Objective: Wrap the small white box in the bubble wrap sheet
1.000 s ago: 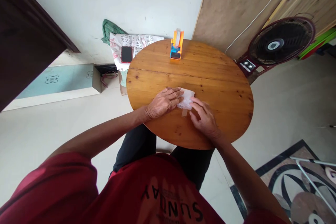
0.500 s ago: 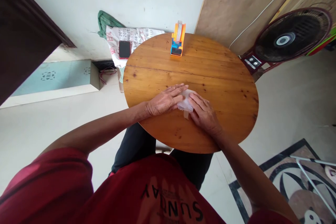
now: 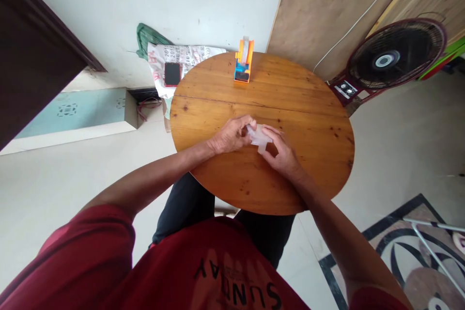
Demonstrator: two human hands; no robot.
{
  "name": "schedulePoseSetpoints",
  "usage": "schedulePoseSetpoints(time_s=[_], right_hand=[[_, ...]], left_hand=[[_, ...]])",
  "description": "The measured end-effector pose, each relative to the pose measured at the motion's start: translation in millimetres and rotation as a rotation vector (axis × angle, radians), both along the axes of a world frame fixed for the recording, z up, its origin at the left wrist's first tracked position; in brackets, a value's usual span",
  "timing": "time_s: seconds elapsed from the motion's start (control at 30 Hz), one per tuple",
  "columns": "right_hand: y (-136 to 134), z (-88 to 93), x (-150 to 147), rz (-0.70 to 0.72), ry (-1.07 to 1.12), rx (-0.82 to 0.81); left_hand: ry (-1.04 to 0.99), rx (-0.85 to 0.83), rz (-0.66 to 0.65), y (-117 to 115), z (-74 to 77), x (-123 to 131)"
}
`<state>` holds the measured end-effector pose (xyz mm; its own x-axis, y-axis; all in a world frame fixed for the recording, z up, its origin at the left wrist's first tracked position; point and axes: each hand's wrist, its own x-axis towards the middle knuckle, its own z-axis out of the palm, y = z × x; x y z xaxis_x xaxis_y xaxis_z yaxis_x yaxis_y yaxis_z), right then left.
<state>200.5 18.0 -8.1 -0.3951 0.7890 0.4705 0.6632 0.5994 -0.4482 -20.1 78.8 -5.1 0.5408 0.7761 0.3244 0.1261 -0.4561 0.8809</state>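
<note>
A small whitish, translucent wrapped packet [image 3: 259,135] is between my two hands above the middle of the round wooden table [image 3: 218,174]. My left hand [image 3: 234,134] pinches its left end between thumb and fingers. At the other end, the fingers of my right hand [image 3: 282,152] rest on its upper right edge. The right thumb reaches a short strip of tape [image 3: 262,147] that sticks out from the packet's near side. What is inside the wrapping cannot be made out. Toward the table's far edge stands an orange and blue tape dispenser [image 3: 243,60] with a roll in it.
Left of the table, a phone [image 3: 172,74] lies on printed white sacking [image 3: 198,52] beside a green bag [image 3: 150,35]. A dark red fan [image 3: 395,60] stands at the right. A pale blue box [image 3: 72,111] lies on the floor at the left.
My hands have gone from lying flattened over the packet to gripping its two ends with curled fingers. The packet appears raised and turned, its tape strip now by the right thumb.
</note>
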Motion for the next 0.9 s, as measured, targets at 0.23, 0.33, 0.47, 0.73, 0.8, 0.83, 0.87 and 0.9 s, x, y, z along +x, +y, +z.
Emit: schedulePoseSetpoints(time_s=[0.23,0.33,0.47,0.73,0.8,0.83,0.87,0.9], right_hand=[[37,13.4,-5,-0.030,0.345,-0.476],[50,16.4,-4,0.000,0.510,-0.676],[58,17.0,-2,-0.030,0.611,-0.807],[50,22.8,-12,-0.013,0.626,-0.815],[48,21.4,-13,-0.017,0.595,-0.771],[47,20.2,-14,-0.029,0.577,-0.742],[46,18.8,-14,-0.042,0.562,-0.712],[45,17.6,-14,-0.055,0.551,-0.687]], left_hand=[[0.064,-0.419,0.119,30,15.0,14],[-0.034,-0.533,0.093,35,14.4,17],[-0.200,-0.673,0.068,37,8.9,17],[-0.264,-0.765,0.107,38,4.6,16],[-0.309,-0.790,0.107,37,4.0,16],[-0.338,-0.808,0.097,36,4.2,15],[-0.365,-0.829,0.074,36,4.9,14],[-0.385,-0.850,0.036,36,6.1,12]])
